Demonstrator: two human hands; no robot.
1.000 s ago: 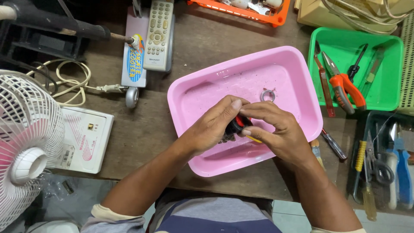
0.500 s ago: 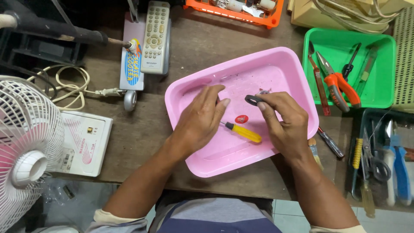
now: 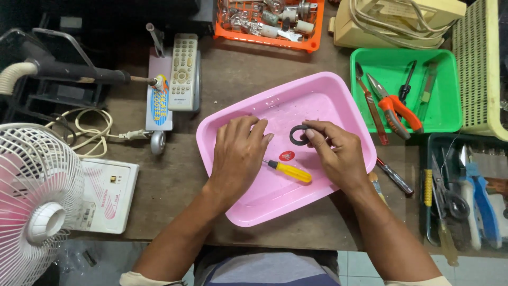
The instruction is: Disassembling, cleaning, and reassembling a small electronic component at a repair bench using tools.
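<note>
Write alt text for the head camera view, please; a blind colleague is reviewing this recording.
A person's right hand pinches a small black ring over a pink tray on a wooden workbench, while the left hand rests flat in the tray. A yellow-handled screwdriver and a small red disc lie between the hands; a green tray of hand tools sits to the right.

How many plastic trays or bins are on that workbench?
3 for sure: pink tray under both hands, green tray of tools to its right, orange tray of bulbs at the top. Others may sit beyond the edges.
</note>
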